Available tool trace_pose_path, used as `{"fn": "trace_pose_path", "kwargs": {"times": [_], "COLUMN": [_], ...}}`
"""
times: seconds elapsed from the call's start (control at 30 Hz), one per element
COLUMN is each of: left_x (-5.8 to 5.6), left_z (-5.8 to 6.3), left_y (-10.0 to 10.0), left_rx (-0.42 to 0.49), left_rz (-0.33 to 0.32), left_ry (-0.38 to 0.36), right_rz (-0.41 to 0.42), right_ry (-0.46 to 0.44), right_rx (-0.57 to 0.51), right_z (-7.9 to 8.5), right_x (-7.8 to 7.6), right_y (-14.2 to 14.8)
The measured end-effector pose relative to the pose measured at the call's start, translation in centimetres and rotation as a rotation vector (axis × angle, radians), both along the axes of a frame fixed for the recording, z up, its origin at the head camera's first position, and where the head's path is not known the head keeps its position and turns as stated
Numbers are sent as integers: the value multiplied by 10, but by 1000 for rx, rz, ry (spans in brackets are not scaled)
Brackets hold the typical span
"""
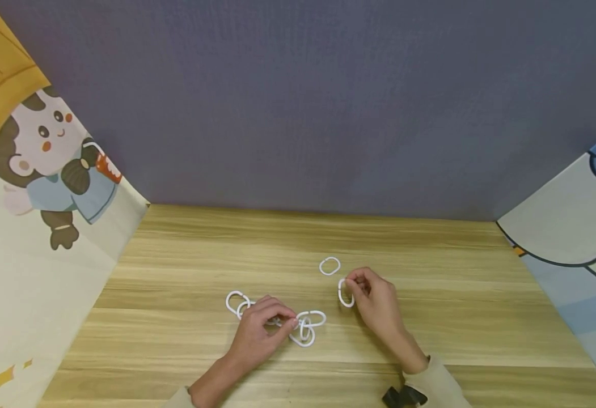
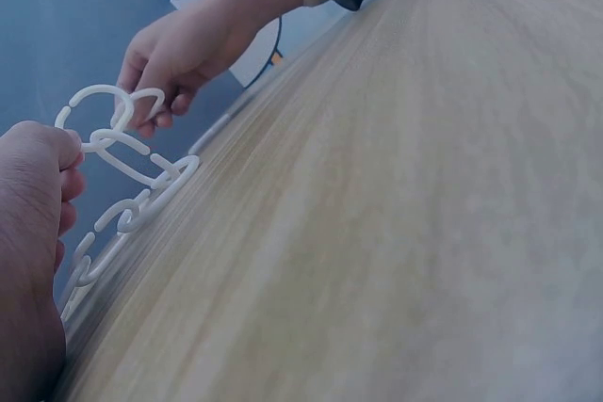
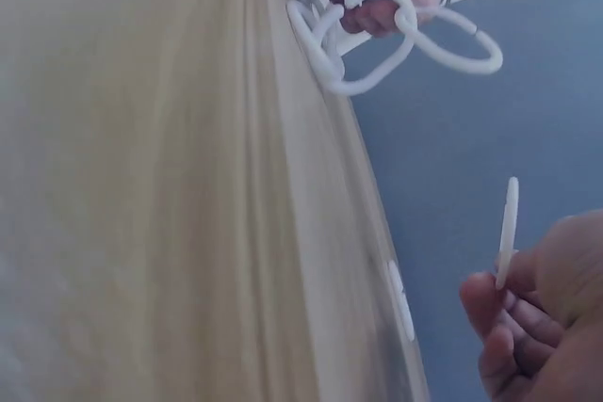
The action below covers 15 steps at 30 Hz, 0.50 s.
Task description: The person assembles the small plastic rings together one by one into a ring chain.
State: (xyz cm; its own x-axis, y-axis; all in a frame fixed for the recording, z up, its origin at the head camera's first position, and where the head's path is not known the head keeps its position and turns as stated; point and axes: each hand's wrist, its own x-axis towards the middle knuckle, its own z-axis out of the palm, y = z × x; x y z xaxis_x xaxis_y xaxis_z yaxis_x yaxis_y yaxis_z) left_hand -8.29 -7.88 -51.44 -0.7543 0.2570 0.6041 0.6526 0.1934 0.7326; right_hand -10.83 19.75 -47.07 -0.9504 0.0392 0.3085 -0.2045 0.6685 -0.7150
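Note:
A chain of white plastic C-shaped links [image 1: 227,301] lies on the wooden table, running beneath my left hand [image 1: 258,334]. Thumb and forefinger of that hand pinch a link [image 2: 99,88] near the chain's right end, and the left wrist view has this end raised off the table. My right hand [image 1: 379,306] pinches a separate white link [image 3: 509,223], held a little to the right of the chain and apart from it. Beyond the two hands, a single loose link [image 1: 320,266] lies on the table. My left hand hides the chain's middle in the head view.
The wood-grain table [image 1: 201,243] meets a dark blue-grey panel [image 1: 298,113] at the back. Side panels with cartoon prints stand at left [image 1: 53,170] and right [image 1: 558,238]. A black strap piece [image 1: 405,396] sits at the right sleeve.

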Motion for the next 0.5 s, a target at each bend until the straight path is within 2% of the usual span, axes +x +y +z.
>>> {"fn": "trace_pose_path", "kwargs": {"times": [0.23, 0.5], "left_x": [0, 1], "left_z": [0, 1], "left_y": [0, 0], "left_rx": [-8, -14], "left_rz": [8, 10], "left_ry": [2, -3], "right_rz": [41, 60], "right_ry": [-12, -129], "right_rx": [-73, -266], "right_z": [10, 26], "right_x": [12, 21], "right_y": [-8, -23]}}
